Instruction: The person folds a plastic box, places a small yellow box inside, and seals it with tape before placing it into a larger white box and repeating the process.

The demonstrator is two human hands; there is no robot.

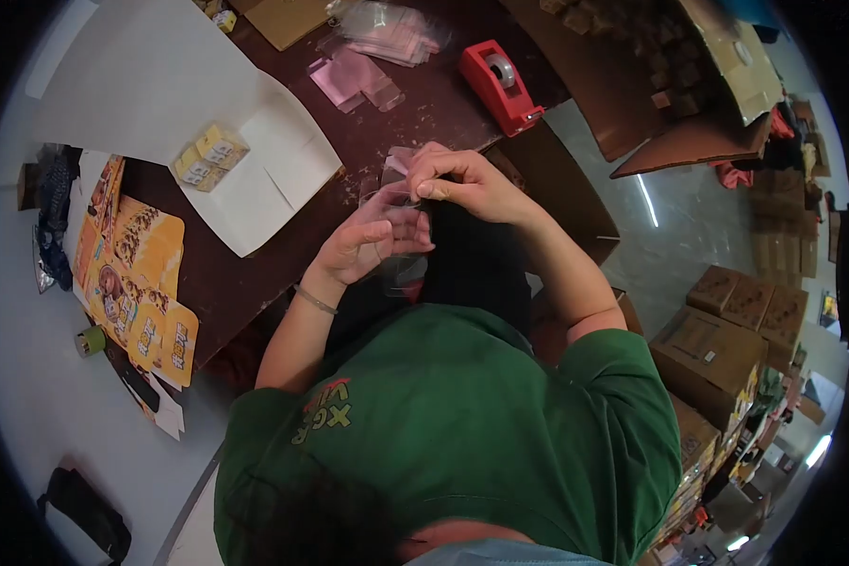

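A clear plastic box (405,277) hangs just over my lap at the table's front edge, its thin walls see-through. My left hand (373,236) is closed around it, and some of its fingers show through the plastic. At the upper end, my right hand (472,186) pinches the edge between thumb and forefinger. Beyond the hands on the table lie folded pinkish clear plastic pieces (349,80) and a stack of flat clear sleeves (393,38). A red tape dispenser (501,87) stands past my right hand.
Small yellow-and-white boxes (209,158) sit in an open white carton (272,156) on the dark table (222,292). Printed orange cardboard (132,274) lies at the left. An open brown carton (623,104) holds several small items; stacked cartons (712,354) stand at right.
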